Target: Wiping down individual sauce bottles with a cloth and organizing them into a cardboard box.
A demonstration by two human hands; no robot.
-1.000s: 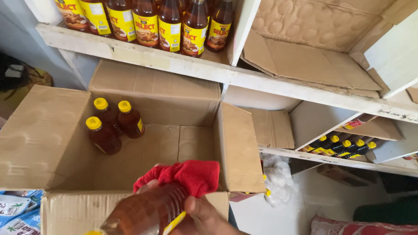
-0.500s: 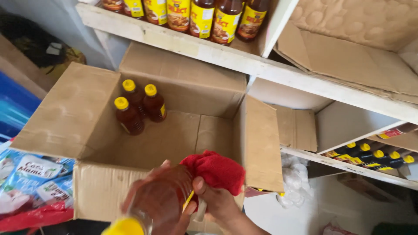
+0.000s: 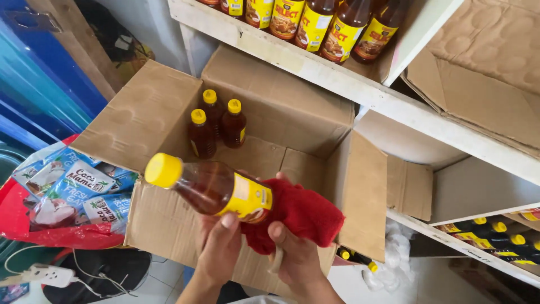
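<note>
left hand point(image 3: 219, 250) under the amber plastic bottle with yellow cap point(image 3: 211, 188), fingers curled up against its underside; right hand point(image 3: 295, 256) fingers clamped on a red cloth point(image 3: 301, 211) wrapped round the bottle's base; bottle lies tilted, cap up-left, above the front edge of the open brown cardboard box point(image 3: 152, 124); three matching bottles point(image 3: 216, 126) upright in the box's back corner; white wooden shelf point(image 3: 360, 90) above carries a row of the same.

white wooden shelving point(image 3: 360, 93) ; pale wall point(image 3: 152, 22) ; blue panel point(image 3: 34, 84) left ; white tiled floor point(image 3: 163, 276) ; daylight
</note>
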